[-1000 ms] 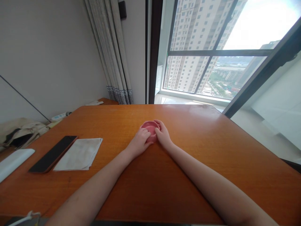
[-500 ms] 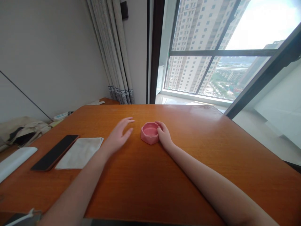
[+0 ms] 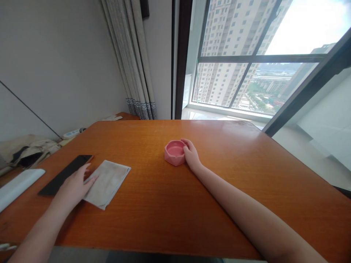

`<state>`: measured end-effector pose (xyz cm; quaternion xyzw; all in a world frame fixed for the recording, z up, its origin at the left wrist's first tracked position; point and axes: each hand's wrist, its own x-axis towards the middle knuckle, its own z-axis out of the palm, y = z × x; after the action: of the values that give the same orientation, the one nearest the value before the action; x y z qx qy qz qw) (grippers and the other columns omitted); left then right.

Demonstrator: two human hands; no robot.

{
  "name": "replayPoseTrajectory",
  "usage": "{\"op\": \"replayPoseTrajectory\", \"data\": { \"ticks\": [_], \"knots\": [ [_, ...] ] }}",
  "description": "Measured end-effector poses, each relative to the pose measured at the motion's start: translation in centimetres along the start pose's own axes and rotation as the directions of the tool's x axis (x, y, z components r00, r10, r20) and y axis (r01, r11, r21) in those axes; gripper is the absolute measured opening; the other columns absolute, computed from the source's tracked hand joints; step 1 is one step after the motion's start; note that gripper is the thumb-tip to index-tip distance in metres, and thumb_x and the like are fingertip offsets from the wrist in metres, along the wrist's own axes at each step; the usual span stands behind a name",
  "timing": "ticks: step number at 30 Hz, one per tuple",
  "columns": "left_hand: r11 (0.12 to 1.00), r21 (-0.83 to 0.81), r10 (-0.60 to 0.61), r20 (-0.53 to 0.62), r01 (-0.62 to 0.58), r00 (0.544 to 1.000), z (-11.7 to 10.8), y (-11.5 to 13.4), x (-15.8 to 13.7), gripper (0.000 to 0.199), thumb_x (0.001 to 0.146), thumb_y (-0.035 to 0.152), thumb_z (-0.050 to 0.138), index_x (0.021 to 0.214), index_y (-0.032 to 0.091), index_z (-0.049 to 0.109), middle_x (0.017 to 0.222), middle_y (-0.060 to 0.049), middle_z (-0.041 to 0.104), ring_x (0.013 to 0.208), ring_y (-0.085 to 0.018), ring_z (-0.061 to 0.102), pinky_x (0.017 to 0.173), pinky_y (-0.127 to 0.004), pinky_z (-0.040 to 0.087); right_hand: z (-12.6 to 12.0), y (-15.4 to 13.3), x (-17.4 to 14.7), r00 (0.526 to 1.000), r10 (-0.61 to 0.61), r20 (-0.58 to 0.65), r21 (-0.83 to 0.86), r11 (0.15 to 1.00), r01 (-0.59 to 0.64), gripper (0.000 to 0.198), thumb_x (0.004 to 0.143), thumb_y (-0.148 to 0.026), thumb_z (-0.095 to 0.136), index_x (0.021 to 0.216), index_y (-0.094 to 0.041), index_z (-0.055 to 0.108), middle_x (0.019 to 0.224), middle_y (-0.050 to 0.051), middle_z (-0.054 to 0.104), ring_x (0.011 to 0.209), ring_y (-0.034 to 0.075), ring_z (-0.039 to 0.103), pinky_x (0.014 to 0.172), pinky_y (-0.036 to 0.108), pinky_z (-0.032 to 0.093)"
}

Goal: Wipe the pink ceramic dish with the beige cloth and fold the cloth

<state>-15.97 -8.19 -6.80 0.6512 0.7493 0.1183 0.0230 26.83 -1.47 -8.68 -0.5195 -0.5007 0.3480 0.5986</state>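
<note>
On the wooden table sits a pink faceted ashtray point(image 3: 174, 153), upright. My right hand point(image 3: 192, 157) is closed on its right side, with the thumb at the rim and the fingers round the far wall. At the left, my left hand point(image 3: 74, 184) is low over the table with thumb and fingers apart. Its thumb rests over the left edge of a folded pale cloth point(image 3: 109, 182). The palm and fingers partly cover a flat black slab with a reddish edge point(image 3: 68, 170), whose kind I cannot make out. Whether the left fingers touch that slab is hidden.
A long white object point(image 3: 22, 188) lies at the table's left edge. Beyond it are a beige fabric bundle point(image 3: 30, 149) and a white power strip point(image 3: 72, 133). The wooden table point(image 3: 153, 204) reaches towards a curtain point(image 3: 131, 65) and a large window.
My left hand has gone from beside the ashtray to the cloth and black slab at the left. The cloth has turned and slid rightward. My right hand stays on the ashtray.
</note>
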Motion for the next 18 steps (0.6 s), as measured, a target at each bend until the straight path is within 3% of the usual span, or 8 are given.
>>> {"op": "replayPoseTrajectory", "data": {
  "ticks": [3,6,9,12,13,15,16,18],
  "knots": [
    [0.978,-0.2,-0.028,0.182,0.065,0.983,-0.4,1.7,0.3,0.069,0.065,0.059,0.052,0.119,0.017,0.043,0.086,-0.005,0.062,0.082,-0.026,0.06,0.072,-0.033,0.045,-0.1,-0.3,-0.1,1.0,-0.002,-0.005,-0.013,1.0,0.002,0.035,0.073,-0.026,0.046,0.106,-0.02,0.057,0.112,0.006,0.062,0.107,0.021,0.056,0.101,0.039,0.039],
    [0.972,-0.233,0.08,0.359,0.007,0.93,-1.4,4.9,0.5,0.05,0.062,0.058,0.053,0.089,0.016,0.055,0.069,-0.002,0.056,0.071,-0.024,0.057,0.064,-0.031,0.041,-0.4,-1.3,-0.3,0.993,-0.111,-0.046,-0.057,0.992,0.109,0.035,0.079,-0.032,0.049,0.111,-0.02,0.055,0.122,0.008,0.057,0.117,0.021,0.05,0.106,0.041,0.034],
    [0.955,-0.287,0.189,0.408,-0.071,0.893,-2.7,8.8,0.6,0.03,0.062,0.048,0.053,0.069,0.019,0.05,0.069,-0.001,0.054,0.07,-0.021,0.054,0.063,-0.029,0.04,-1.1,-3.2,-0.2,0.962,-0.264,-0.063,-0.098,0.961,0.258,0.032,0.082,-0.029,0.047,0.112,-0.021,0.055,0.123,0.007,0.055,0.12,0.02,0.047,0.108,0.042,0.031],
    [0.867,-0.487,0.332,0.404,-0.107,0.852,-4.1,12.8,0.5,0.022,0.066,0.04,0.053,0.071,0.02,0.047,0.071,0.002,0.052,0.069,-0.016,0.051,0.061,-0.025,0.039,-1.7,-5.7,-0.3,0.948,-0.317,-0.031,-0.053,0.948,0.315,0.026,0.083,-0.028,0.047,0.106,-0.021,0.057,0.117,0.008,0.058,0.116,0.019,0.05,0.106,0.04,0.034],
    [0.802,-0.588,0.401,0.391,-0.111,0.828,-4.7,14.2,0.5,0.022,0.068,0.039,0.054,0.074,0.02,0.047,0.072,0.003,0.051,0.068,-0.015,0.05,0.06,-0.024,0.039,-1.8,-6.6,-0.4,0.953,-0.3,0.029,-0.009,0.954,0.301,0.025,0.084,-0.03,0.048,0.105,-0.021,0.058,0.114,0.007,0.06,0.113,0.019,0.052,0.104,0.039,0.037],
    [0.629,-0.774,0.53,0.354,-0.077,0.771,-5.7,17.0,0.5,0.026,0.07,0.041,0.057,0.082,0.021,0.046,0.075,0.003,0.052,0.067,-0.013,0.051,0.058,-0.022,0.04,-2.0,-8.3,-0.7,0.933,-0.224,0.282,0.091,0.974,0.206,0.03,0.085,-0.038,0.049,0.108,-0.021,0.058,0.11,0.007,0.062,0.107,0.019,0.057,0.098,0.037,0.043],
    [0.55,-0.834,0.577,0.336,-0.05,0.744,-6.2,18.4,0.6,0.029,0.07,0.042,0.059,0.086,0.022,0.045,0.076,0.003,0.053,0.067,-0.013,0.052,0.057,-0.022,0.041,-2.1,-9.0,-1.0,0.877,-0.168,0.449,0.116,0.985,0.13,0.034,0.085,-0.042,0.05,0.111,-0.021,0.057,0.108,0.006,0.064,0.105,0.019,0.059,0.094,0.037,0.046],
    [0.446,-0.895,0.642,0.305,-0.019,0.703,-6.6,21.3,1.0,0.037,0.068,0.042,0.064,0.093,0.022,0.045,0.076,0.002,0.056,0.065,-0.013,0.054,0.054,-0.021,0.041,-2.1,-10.2,-1.6,0.705,-0.051,0.707,0.084,0.996,-0.013,0.041,0.081,-0.046,0.057,0.112,-0.02,0.058,0.106,0.006,0.065,0.101,0.021,0.061,0.088,0.036,0.049]
  ]
}}
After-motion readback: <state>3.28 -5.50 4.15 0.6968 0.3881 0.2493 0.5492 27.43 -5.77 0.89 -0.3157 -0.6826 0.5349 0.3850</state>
